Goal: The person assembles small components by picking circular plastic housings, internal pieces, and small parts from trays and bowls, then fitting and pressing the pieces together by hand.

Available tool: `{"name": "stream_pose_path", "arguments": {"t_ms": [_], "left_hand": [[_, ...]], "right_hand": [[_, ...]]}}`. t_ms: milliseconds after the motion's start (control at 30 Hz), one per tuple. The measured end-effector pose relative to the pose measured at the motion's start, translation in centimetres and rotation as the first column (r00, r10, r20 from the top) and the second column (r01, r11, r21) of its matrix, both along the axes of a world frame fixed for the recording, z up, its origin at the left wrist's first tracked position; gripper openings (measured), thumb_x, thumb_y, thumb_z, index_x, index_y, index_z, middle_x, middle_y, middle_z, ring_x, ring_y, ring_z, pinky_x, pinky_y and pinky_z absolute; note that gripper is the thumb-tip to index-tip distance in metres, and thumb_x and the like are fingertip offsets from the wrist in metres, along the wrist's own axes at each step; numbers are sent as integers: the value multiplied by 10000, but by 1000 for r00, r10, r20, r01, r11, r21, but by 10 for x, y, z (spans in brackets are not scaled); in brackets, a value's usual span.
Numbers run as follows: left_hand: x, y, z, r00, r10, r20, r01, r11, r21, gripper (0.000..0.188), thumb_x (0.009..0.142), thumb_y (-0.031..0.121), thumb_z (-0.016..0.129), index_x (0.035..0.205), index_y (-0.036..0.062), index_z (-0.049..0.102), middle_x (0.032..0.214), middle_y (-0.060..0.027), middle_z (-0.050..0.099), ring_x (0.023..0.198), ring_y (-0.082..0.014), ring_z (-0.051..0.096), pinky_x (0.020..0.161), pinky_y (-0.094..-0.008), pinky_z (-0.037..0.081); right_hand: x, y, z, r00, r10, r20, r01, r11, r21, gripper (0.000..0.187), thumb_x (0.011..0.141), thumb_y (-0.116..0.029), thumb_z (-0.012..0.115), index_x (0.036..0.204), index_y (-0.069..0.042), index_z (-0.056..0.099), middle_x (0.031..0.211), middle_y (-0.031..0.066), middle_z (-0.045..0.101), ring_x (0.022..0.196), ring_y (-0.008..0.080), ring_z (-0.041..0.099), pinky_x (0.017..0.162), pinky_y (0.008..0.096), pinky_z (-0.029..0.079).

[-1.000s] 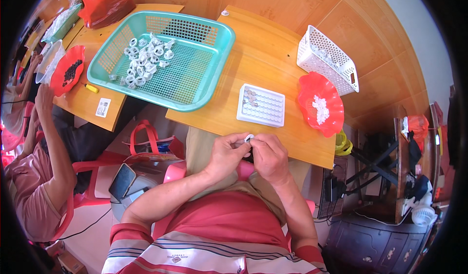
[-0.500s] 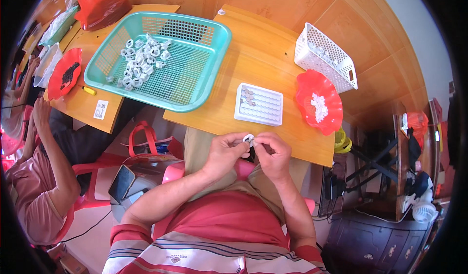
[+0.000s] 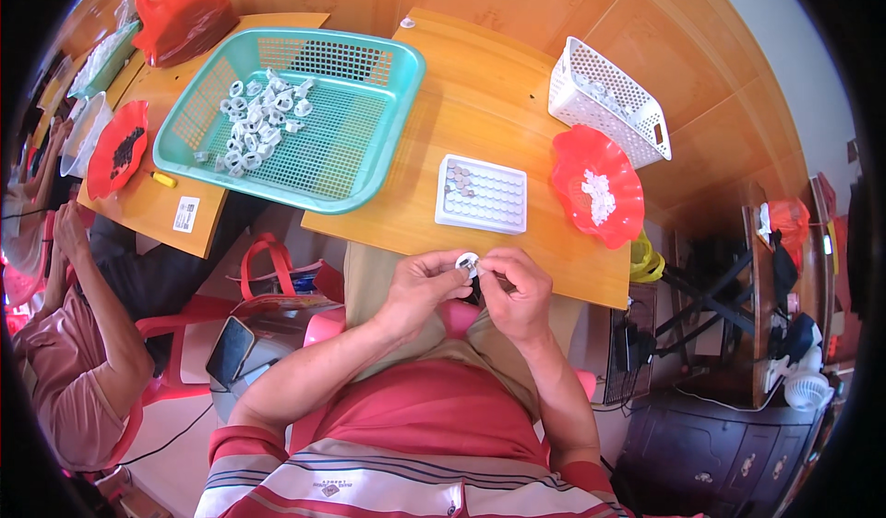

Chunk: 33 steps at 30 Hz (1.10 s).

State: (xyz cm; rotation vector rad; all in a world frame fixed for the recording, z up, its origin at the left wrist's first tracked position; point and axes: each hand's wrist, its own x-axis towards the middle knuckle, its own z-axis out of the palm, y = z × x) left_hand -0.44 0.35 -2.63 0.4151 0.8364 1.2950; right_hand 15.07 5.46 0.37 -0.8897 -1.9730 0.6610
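Note:
A small white ring-shaped plastic part (image 3: 466, 261) with a dark inside is pinched between the thumb and fingers of my left hand (image 3: 420, 289), just off the table's front edge. My right hand (image 3: 517, 289) is closed in a pinch against the ring's right side. Whatever its fingertips hold is too small to make out. Beyond my hands, a white tray (image 3: 496, 226) with rows of round hollows has several small greyish discs at its upper left. To its right, a red wavy-rimmed dish (image 3: 624, 169) carries a heap of small white pieces.
A green mesh basket (image 3: 377, 163) with many white ring parts overhangs the table's left front edge. A white perforated basket (image 3: 600, 117) stands at the back right. Another person (image 3: 88, 343) sits at left, near a red dish (image 3: 104, 172) of dark bits and a yellow-handled tool (image 3: 163, 179).
The view has shifted slightly, so the table's things appear a little further left. Both hands stay together at the ring, which now shows its round opening more clearly.

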Motion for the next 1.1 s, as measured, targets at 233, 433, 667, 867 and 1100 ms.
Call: {"name": "stream_pose_path", "arguments": {"t_ms": [233, 433, 667, 867, 1100], "left_hand": [[3, 0, -2, 1000, 6, -4, -6, 1000, 16, 277, 894, 10, 643, 1164, -45, 618, 1013, -87, 679, 861, -110, 642, 763, -234, 543], [5, 0, -2, 998, 38, -59, -35, 999, 39, 234, 893, 32, 642, 1121, -22, 653, 969, -69, 689, 835, -99, 641, 773, -231, 531], [6, -1, -3, 994, 64, -84, -61, 998, 32, 274, 883, -10, 644, 1153, -60, 630, 1004, -104, 686, 868, -122, 642, 778, -250, 539], [6, -2, -4, 990, 78, -116, -75, 997, 29, 269, 878, -29, 632, 1144, -64, 635, 998, -109, 688, 874, -127, 647, 785, -252, 542], [9, -2, -3, 975, 94, -201, -86, 995, 50, 236, 887, 10, 640, 1115, -52, 653, 972, -68, 687, 852, -98, 632, 769, -227, 521]], "right_hand": [[-2, -2, 2, 997, -22, 69, 14, 993, 115, 140, 744, 94, 658, 852, 5, 657, 827, 111, 643, 661, 193, 630, 576, 273, 498], [-4, -3, 0, 993, -41, 112, 18, 980, 197, 158, 722, 99, 664, 844, -1, 651, 821, 122, 640, 683, 244, 638, 590, 311, 506], [-8, -5, 1, 971, -85, 222, 10, 947, 321, 168, 695, 96, 666, 833, 5, 642, 815, 122, 628, 717, 292, 623, 614, 366, 512], [-10, -5, -3, 976, -60, 210, -2, 958, 287, 167, 691, 100, 663, 829, 7, 640, 817, 122, 625, 719, 295, 621, 614, 372, 512], [-11, -5, 0, 955, -55, 292, -34, 956, 291, 142, 709, 82, 661, 824, 0, 649, 803, 121, 636, 721, 298, 629, 612, 372, 516]]}}
